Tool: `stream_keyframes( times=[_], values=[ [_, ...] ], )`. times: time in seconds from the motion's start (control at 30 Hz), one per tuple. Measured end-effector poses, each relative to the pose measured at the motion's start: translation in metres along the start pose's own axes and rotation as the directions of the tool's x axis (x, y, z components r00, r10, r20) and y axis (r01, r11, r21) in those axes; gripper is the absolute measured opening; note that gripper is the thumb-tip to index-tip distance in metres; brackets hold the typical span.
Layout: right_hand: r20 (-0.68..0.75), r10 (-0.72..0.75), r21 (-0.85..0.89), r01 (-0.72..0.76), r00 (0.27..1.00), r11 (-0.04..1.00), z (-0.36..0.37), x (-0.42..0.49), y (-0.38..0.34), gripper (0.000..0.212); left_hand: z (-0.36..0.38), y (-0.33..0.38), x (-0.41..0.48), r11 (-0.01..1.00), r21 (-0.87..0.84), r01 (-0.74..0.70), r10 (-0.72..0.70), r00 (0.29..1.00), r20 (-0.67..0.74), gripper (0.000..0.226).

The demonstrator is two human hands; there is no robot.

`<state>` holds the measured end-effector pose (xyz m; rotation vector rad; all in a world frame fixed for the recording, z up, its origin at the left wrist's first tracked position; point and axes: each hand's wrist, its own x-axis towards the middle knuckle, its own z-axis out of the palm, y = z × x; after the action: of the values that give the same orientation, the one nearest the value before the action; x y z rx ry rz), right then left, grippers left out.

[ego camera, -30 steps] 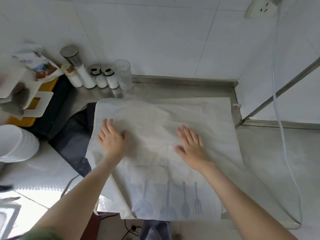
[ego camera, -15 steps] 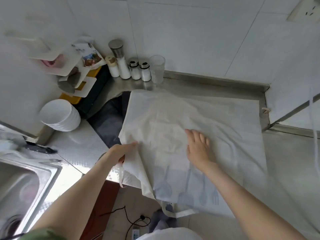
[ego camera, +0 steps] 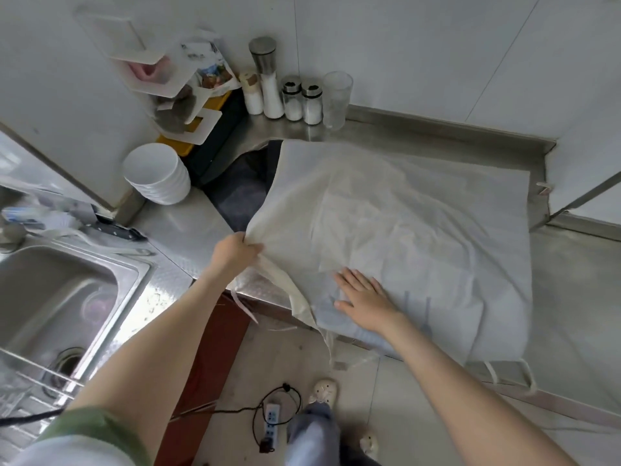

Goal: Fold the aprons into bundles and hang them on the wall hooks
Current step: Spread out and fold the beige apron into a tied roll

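The cream apron (ego camera: pixel 420 223) lies spread over the steel counter (ego camera: pixel 188 227), blue utensil print near the counter's front, ties dangling off it; I hold its left edge raised. A dark apron (ego camera: pixel 242 193) lies crumpled underneath.

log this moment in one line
phase: folding | left hand: pinches cream apron edge | right hand: flat on apron | hung: not yet

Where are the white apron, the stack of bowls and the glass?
white apron (ego camera: pixel 420 230), head view, middle of the cloth
stack of bowls (ego camera: pixel 153 164), head view, top bowl
glass (ego camera: pixel 336 99), head view, side wall
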<state>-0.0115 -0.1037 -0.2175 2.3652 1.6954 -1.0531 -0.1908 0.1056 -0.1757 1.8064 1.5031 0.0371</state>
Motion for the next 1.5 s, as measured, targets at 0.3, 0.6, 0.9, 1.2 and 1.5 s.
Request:
stream_keyframes(
  times=[0.3,0.6,0.9,1.2,1.5],
  values=[
    [0.021,0.124,-0.157,-0.119,0.992,0.980,-0.008,0.005,0.019,0.071,-0.003,-0.012,0.006,0.871,0.449,-0.198,0.165,0.980,0.113,0.059],
    [-0.062,0.158,-0.187,-0.167,0.985,0.968,-0.016,0.023,0.010,0.071,-0.002,-0.018,0.012,1.000,0.003,0.006,-0.006,0.975,0.220,0.051],
    [-0.042,0.132,-0.280,-0.139,0.990,0.950,-0.021,0.017,0.019,0.070,-0.004,-0.034,0.015,0.895,0.366,-0.254,0.269,0.963,0.009,0.022],
    [-0.223,-0.161,-0.155,0.128,0.961,0.979,-0.011,0.007,-0.018,0.080,0.014,-0.049,-0.003,0.673,-0.606,0.424,-0.233,0.899,0.370,0.039],
    [-0.164,-0.079,-0.158,0.053,0.983,0.986,0.019,0.020,-0.101,0.049,0.023,-0.047,-0.012,0.754,-0.568,0.331,-0.219,0.941,0.257,0.010]
  ],
)
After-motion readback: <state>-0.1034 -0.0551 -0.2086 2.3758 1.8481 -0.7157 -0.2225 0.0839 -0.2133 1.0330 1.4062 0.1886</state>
